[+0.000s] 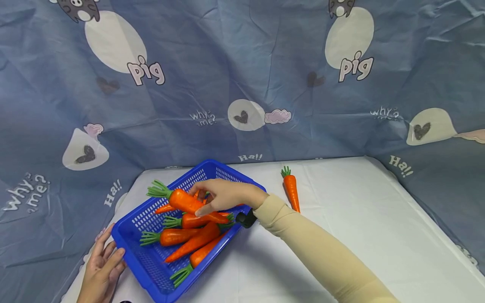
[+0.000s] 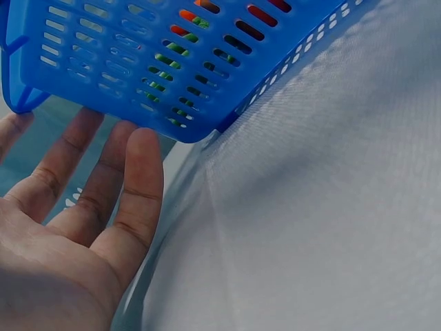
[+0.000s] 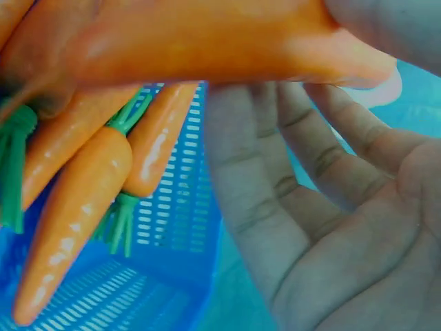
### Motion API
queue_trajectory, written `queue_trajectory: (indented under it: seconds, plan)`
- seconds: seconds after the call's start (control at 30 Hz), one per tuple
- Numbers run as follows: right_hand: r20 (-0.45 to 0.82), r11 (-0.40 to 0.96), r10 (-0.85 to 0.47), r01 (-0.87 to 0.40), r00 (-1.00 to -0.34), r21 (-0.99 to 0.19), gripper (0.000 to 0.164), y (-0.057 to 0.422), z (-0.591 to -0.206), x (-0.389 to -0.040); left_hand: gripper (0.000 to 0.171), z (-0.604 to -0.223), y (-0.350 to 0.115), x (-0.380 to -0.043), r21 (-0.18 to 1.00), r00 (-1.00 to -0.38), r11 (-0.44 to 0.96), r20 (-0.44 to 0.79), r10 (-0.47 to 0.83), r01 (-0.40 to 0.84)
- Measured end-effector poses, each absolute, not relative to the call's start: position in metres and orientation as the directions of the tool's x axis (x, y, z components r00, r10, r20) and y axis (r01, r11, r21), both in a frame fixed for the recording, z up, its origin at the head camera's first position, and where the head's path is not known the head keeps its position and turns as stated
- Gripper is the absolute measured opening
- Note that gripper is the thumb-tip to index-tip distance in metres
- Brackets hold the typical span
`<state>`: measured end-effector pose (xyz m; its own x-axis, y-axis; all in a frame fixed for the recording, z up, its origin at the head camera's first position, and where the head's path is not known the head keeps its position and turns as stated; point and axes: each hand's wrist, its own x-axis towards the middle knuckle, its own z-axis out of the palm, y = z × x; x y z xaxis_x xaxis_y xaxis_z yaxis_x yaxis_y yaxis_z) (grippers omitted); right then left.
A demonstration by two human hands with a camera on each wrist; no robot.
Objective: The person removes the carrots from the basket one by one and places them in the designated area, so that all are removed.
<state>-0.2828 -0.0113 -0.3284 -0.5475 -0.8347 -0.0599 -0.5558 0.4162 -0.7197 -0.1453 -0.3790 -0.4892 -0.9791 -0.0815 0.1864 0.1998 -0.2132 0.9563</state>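
Note:
My right hand (image 1: 223, 194) pinches an orange carrot (image 1: 185, 202) with green stalks above the blue plastic basket (image 1: 137, 269). In the right wrist view the held carrot (image 3: 207, 41) lies between thumb and fingers, its tapered end to the left. Several more carrots (image 1: 176, 237) lie in the basket at different angles, partly covering one another. At the basket's near left corner, my left hand (image 1: 101, 269) touches the outer side. The left wrist view has that hand's fingers (image 2: 143, 169) mostly straight, tips against the basket's perforated wall (image 2: 193, 134).
A single carrot (image 1: 291, 189) lies on the white tablecloth (image 1: 341, 235) to the right of the basket, its tip close to my right sleeve (image 1: 310, 248). A blue patterned cloth (image 1: 242, 75) hangs behind and beside the table.

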Motion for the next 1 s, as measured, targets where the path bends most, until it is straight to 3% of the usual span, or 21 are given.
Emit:
queue_trajectory:
  seconds: [0.23,0.5,1.0]
  plan:
    - [0.015,0.329,-0.777,-0.425,-0.629,-0.843,0.045,0.019,-0.333,-0.290,0.071,-0.489,-0.379,-0.145,0.958,-0.979,-0.205,0.189,-0.082,0.202]
    - [0.033,0.337,-0.669,-0.342,-0.743,-0.877,0.049,0.043,-0.333,-0.292,0.073,-0.489,-0.379,-0.146,0.971,-0.984,-0.176,0.143,-0.103,0.160]
    - [0.033,0.297,-0.526,-0.220,-0.850,-0.929,0.048,0.082,-0.338,-0.300,0.072,-0.492,-0.378,-0.146,0.951,-0.974,-0.214,0.214,-0.073,0.225]
